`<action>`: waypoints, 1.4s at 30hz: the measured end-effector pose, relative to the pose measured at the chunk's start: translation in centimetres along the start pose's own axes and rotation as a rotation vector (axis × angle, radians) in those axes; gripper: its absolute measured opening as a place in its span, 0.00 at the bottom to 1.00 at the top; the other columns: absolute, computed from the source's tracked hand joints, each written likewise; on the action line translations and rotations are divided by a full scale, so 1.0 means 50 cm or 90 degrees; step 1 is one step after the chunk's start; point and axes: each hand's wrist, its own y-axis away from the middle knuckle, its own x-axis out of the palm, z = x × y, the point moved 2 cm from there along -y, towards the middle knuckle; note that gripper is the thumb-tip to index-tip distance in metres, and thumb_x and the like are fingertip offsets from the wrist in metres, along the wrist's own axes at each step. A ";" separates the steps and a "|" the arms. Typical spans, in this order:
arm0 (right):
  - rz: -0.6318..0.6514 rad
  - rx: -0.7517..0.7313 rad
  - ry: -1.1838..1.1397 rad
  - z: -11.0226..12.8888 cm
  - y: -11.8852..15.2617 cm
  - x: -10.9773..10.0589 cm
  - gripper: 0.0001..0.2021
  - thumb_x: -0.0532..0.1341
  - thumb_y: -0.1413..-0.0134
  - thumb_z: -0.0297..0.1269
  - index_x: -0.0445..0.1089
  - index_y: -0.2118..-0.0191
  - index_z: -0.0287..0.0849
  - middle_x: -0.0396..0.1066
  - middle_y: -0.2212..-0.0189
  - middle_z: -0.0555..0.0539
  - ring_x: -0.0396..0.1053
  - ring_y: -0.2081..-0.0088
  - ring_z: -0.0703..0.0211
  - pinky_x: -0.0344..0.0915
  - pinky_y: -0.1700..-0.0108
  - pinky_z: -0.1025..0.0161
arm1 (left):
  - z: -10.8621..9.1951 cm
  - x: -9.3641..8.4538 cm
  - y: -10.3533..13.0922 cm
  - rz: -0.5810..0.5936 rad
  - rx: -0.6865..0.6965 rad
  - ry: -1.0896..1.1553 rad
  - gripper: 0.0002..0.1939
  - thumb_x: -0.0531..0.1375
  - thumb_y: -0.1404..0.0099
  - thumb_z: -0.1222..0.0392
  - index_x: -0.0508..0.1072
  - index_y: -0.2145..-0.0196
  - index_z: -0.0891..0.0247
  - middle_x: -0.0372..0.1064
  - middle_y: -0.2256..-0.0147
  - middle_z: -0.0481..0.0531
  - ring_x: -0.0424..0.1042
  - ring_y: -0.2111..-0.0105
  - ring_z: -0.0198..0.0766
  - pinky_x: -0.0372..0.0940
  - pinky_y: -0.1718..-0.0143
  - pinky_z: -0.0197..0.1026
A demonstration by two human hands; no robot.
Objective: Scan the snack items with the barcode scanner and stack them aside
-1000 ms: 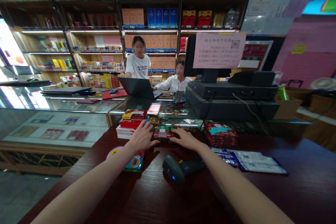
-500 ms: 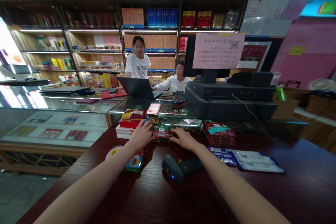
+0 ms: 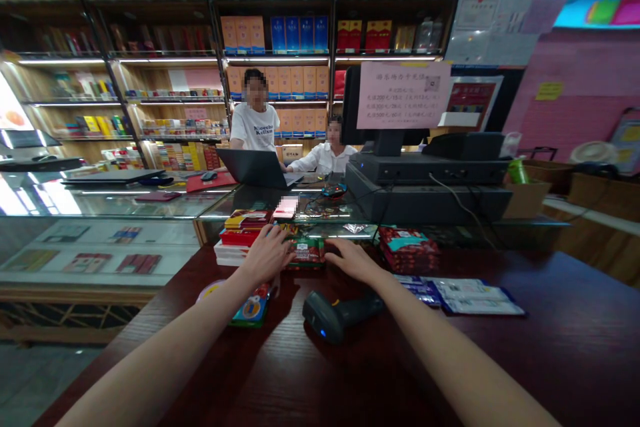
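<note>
A green and brown snack packet (image 3: 307, 253) lies near the far edge of the dark wooden counter, between my two hands. My left hand (image 3: 269, 255) is at its left end, fingers stretched forward and apart, beside a stack of red, yellow and white boxes (image 3: 243, 237). My right hand (image 3: 353, 260) rests at the packet's right end with its fingers extended; whether the fingertips touch it I cannot tell. Nearer to me a black barcode scanner (image 3: 335, 317) lies between my forearms. A colourful blue and green packet (image 3: 253, 307) sits partly under my left forearm.
To the right are a pile of red-brown packets (image 3: 407, 250) and flat white-purple packets (image 3: 475, 297). A monitor (image 3: 353, 107) with a pink sign stands behind. Two people sit or stand beyond the glass case (image 3: 115, 213), near a laptop (image 3: 255, 168).
The view has shifted slightly to the right, so things appear farther left. Both hands stay at the packet's ends, with the right fingers moved slightly. The scanner stays on the counter.
</note>
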 end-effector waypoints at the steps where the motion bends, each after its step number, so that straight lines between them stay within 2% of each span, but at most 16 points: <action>1: -0.011 -0.010 0.009 0.001 0.005 -0.009 0.21 0.57 0.37 0.44 0.66 0.40 0.46 0.68 0.41 0.42 0.65 0.40 0.50 0.58 0.39 0.53 | -0.005 -0.004 -0.007 -0.006 -0.003 0.009 0.15 0.56 0.31 0.49 0.78 0.63 0.60 0.72 0.60 0.56 0.65 0.53 0.49 0.54 0.46 0.52; 5: -0.058 -0.039 0.041 -0.006 0.023 -0.046 0.19 0.57 0.37 0.40 0.68 0.42 0.45 0.70 0.43 0.42 0.64 0.40 0.50 0.56 0.37 0.52 | -0.032 -0.021 -0.040 -0.024 -0.002 0.041 0.13 0.56 0.31 0.51 0.76 0.57 0.59 0.73 0.58 0.56 0.65 0.53 0.49 0.53 0.46 0.51; 9: -0.124 -0.036 0.066 -0.034 0.045 -0.088 0.18 0.57 0.36 0.39 0.70 0.43 0.43 0.70 0.43 0.42 0.63 0.39 0.51 0.55 0.36 0.53 | -0.068 -0.032 -0.081 -0.028 0.022 0.059 0.14 0.57 0.31 0.51 0.73 0.51 0.58 0.72 0.56 0.56 0.65 0.52 0.48 0.53 0.46 0.51; 16: -0.179 0.045 0.091 -0.122 0.095 -0.166 0.18 0.56 0.37 0.37 0.71 0.43 0.47 0.72 0.44 0.44 0.62 0.37 0.47 0.56 0.36 0.50 | -0.147 -0.032 -0.160 -0.044 0.053 0.089 0.16 0.55 0.30 0.49 0.71 0.50 0.57 0.73 0.56 0.55 0.66 0.53 0.47 0.53 0.46 0.51; 21: -0.227 0.128 0.104 -0.192 0.131 -0.204 0.17 0.55 0.37 0.39 0.73 0.46 0.45 0.72 0.44 0.41 0.63 0.38 0.48 0.59 0.38 0.50 | -0.199 -0.027 -0.212 -0.045 0.051 0.125 0.17 0.55 0.30 0.49 0.71 0.49 0.58 0.74 0.56 0.54 0.68 0.53 0.47 0.53 0.44 0.51; 25: -0.248 0.168 0.112 -0.242 0.151 -0.226 0.17 0.55 0.37 0.39 0.73 0.47 0.44 0.73 0.45 0.41 0.64 0.38 0.48 0.59 0.38 0.52 | -0.235 -0.015 -0.246 -0.041 0.041 0.160 0.21 0.55 0.30 0.48 0.67 0.43 0.56 0.75 0.55 0.54 0.69 0.52 0.48 0.53 0.45 0.51; 29: -0.261 0.194 0.113 -0.276 0.167 -0.243 0.17 0.54 0.37 0.40 0.74 0.48 0.44 0.74 0.48 0.43 0.69 0.44 0.49 0.62 0.41 0.54 | -0.269 -0.002 -0.273 -0.025 0.042 0.188 0.21 0.55 0.30 0.48 0.66 0.42 0.56 0.75 0.55 0.54 0.69 0.51 0.47 0.54 0.46 0.50; 35: -0.253 0.306 0.116 -0.314 0.189 -0.254 0.17 0.54 0.37 0.41 0.75 0.49 0.46 0.77 0.52 0.44 0.72 0.50 0.48 0.65 0.47 0.56 | -0.306 0.012 -0.309 -0.028 0.072 0.195 0.16 0.55 0.29 0.52 0.69 0.46 0.54 0.76 0.56 0.52 0.70 0.52 0.46 0.54 0.46 0.50; 38: -0.250 0.339 0.110 -0.330 0.194 -0.254 0.18 0.53 0.37 0.42 0.76 0.50 0.46 0.78 0.53 0.44 0.74 0.52 0.48 0.66 0.50 0.56 | -0.313 0.015 -0.321 -0.029 0.048 0.207 0.15 0.55 0.29 0.50 0.71 0.48 0.55 0.76 0.56 0.53 0.70 0.53 0.47 0.55 0.47 0.50; 42: -0.241 0.362 0.093 -0.346 0.195 -0.253 0.18 0.54 0.38 0.42 0.76 0.50 0.46 0.78 0.53 0.45 0.74 0.52 0.48 0.66 0.50 0.57 | -0.317 0.023 -0.327 0.007 -0.017 0.248 0.17 0.53 0.28 0.48 0.71 0.48 0.56 0.77 0.55 0.54 0.72 0.52 0.47 0.58 0.50 0.50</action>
